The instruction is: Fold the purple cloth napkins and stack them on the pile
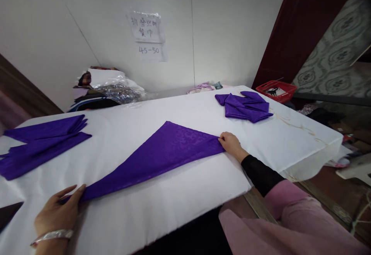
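Note:
A purple cloth napkin [162, 158], folded into a wide triangle with a faint woven pattern, lies on the white-covered table [197, 189]. My left hand [62, 208], with a bracelet at its wrist, pinches the napkin's left corner near the table's front. At the right corner, my right hand [231, 143] is closed on the cloth between thumb and fingers. The long folded edge runs between both hands, and the peak of the triangle points away from me.
Several folded purple napkins [43, 143] lie at the left, and another purple bunch [246, 107] at the back right. A red basket [276, 90] stands beyond it. Stacked fabrics with plastic wrap [107, 87] sit against the wall, under a handwritten paper sign [147, 34].

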Motion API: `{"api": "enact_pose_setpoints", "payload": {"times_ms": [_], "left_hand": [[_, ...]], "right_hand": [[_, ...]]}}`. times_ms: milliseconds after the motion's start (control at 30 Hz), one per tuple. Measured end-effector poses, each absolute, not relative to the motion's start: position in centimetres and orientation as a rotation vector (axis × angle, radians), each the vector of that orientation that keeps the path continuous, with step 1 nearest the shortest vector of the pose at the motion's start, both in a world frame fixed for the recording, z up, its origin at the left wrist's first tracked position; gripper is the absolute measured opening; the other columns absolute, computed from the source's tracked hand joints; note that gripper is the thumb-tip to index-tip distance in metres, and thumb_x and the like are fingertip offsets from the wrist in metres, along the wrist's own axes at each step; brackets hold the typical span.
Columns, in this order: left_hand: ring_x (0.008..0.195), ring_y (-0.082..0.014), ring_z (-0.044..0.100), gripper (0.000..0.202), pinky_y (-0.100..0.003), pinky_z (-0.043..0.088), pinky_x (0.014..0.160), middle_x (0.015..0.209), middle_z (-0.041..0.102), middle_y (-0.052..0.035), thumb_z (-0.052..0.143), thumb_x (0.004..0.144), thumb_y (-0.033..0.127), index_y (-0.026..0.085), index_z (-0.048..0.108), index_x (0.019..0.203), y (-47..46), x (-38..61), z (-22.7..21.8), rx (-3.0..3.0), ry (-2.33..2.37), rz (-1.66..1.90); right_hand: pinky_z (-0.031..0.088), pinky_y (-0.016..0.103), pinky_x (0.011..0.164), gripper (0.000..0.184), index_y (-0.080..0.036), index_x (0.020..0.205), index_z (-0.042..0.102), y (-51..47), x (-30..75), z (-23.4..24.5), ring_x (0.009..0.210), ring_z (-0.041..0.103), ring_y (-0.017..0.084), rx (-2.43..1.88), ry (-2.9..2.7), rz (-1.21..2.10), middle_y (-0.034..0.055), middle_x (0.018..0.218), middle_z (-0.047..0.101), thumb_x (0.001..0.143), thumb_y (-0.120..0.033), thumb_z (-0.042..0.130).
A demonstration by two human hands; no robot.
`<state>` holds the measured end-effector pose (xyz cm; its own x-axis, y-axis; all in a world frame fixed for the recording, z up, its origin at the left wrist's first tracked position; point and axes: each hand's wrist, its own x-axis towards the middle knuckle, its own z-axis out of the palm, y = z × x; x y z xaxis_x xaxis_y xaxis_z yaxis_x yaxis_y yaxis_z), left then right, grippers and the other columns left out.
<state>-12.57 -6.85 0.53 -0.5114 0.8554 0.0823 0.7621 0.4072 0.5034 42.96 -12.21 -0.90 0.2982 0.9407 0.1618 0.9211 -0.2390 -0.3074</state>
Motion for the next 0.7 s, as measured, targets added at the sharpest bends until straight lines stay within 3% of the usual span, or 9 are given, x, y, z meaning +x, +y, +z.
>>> {"api": "enact_pose_setpoints", "payload": {"times_ms": [167, 367, 567, 700], "left_hand": [[0.082, -0.0251, 0.062, 0.048, -0.038, 0.05, 0.079, 0.083, 0.065, -0.0015, 0.053, 0.071, 0.059, 0.026, 0.065, 0.103, -7.8, -10.4, 2.8, 1.3, 2.496, 0.662], [0.096, -0.0275, 0.063, 0.058, -0.04, 0.047, 0.088, 0.096, 0.068, -0.0055, 0.053, 0.071, 0.061, 0.022, 0.059, 0.114, -8.1, -11.0, 2.3, 1.343, 2.379, 0.727], [0.076, -0.0218, 0.064, 0.061, -0.033, 0.051, 0.075, 0.09, 0.07, -0.0027, 0.06, 0.066, 0.057, 0.021, 0.058, 0.115, -8.7, -10.3, 2.7, 1.34, 2.29, 0.822], [0.062, -0.0168, 0.061, 0.057, -0.03, 0.051, 0.067, 0.09, 0.07, -0.0015, 0.057, 0.069, 0.052, 0.02, 0.057, 0.117, -8.6, -10.8, 2.0, 1.413, 2.269, 0.826]], "right_hand": [[0.035, 0.026, 0.069, 0.015, -0.019, 0.083, 0.065, -11.3, 42.9, 0.1, 0.081, 0.057, 0.017, -2.242, -1.777, 0.202, 0.0047, 0.089, 0.066, 0.084, -0.03, 0.055], [0.035, 0.026, 0.065, 0.021, -0.019, 0.088, 0.067, -8.6, 41.3, 0.8, 0.079, 0.06, 0.018, -2.201, -1.876, 0.307, 0.0052, 0.087, 0.068, 0.085, -0.037, 0.056], [0.035, 0.025, 0.063, 0.016, -0.018, 0.086, 0.067, -6.2, 39.5, 0.7, 0.078, 0.06, 0.017, -2.192, -1.863, 0.376, 0.0047, 0.085, 0.069, 0.085, -0.03, 0.056], [0.036, 0.024, 0.062, 0.015, -0.018, 0.087, 0.067, -4.7, 39.1, 0.3, 0.075, 0.06, 0.016, -2.169, -1.871, 0.416, 0.0034, 0.083, 0.069, 0.084, -0.029, 0.057]]}}
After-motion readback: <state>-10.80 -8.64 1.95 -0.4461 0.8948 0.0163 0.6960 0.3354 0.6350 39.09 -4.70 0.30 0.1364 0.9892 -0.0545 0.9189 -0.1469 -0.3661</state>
